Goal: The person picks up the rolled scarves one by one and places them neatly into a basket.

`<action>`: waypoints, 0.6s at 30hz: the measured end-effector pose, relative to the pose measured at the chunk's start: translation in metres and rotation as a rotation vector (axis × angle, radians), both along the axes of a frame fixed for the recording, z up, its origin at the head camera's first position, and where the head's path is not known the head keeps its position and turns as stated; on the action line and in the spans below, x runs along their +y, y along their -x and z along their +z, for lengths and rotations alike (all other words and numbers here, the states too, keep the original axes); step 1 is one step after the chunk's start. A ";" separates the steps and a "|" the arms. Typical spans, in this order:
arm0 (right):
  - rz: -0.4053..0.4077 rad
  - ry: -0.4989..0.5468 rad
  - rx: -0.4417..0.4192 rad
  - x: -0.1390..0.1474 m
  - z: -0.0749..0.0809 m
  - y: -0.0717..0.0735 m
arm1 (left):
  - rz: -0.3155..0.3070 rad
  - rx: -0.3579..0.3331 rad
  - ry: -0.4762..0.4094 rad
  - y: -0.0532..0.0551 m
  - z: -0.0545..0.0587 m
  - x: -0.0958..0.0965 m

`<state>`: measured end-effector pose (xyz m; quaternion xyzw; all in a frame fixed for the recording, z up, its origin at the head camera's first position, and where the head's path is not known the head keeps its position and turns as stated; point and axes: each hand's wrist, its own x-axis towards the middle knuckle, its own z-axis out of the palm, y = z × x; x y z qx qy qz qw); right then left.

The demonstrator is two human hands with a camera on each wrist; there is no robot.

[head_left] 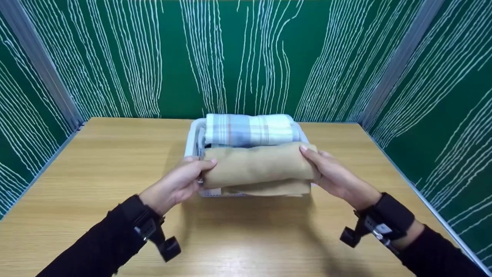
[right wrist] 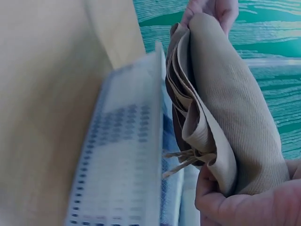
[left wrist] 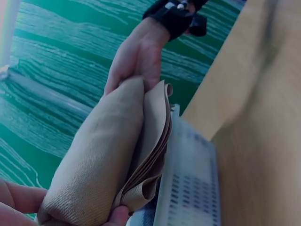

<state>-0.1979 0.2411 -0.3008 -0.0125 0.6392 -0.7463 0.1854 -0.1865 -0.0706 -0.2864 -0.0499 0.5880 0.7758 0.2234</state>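
A rolled-up tan cloth spans between my two hands, over the front part of a white plastic basket. Its left end is gripped by my left hand, thumb on top. My right hand pinches the opposite end, also thumb uppermost. Both wrist views show loose folded layers along one side of the roll, and the right wrist view shows thin strings near the right hand. Behind it in the basket lies a folded blue-and-white plaid cloth.
The basket has perforated walls and stands on a wooden table. Green panels with white wavy lines enclose the table at the back and sides, joined by grey posts. Blue fabric shows inside the basket.
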 end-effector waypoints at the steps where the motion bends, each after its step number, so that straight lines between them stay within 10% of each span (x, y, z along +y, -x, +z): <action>1: 0.001 0.004 0.007 0.000 0.001 0.003 | 0.001 -0.003 0.000 0.004 0.000 0.000; 18: -0.046 0.079 0.026 -0.001 -0.022 0.050 | 0.020 0.114 0.006 0.057 -0.032 -0.005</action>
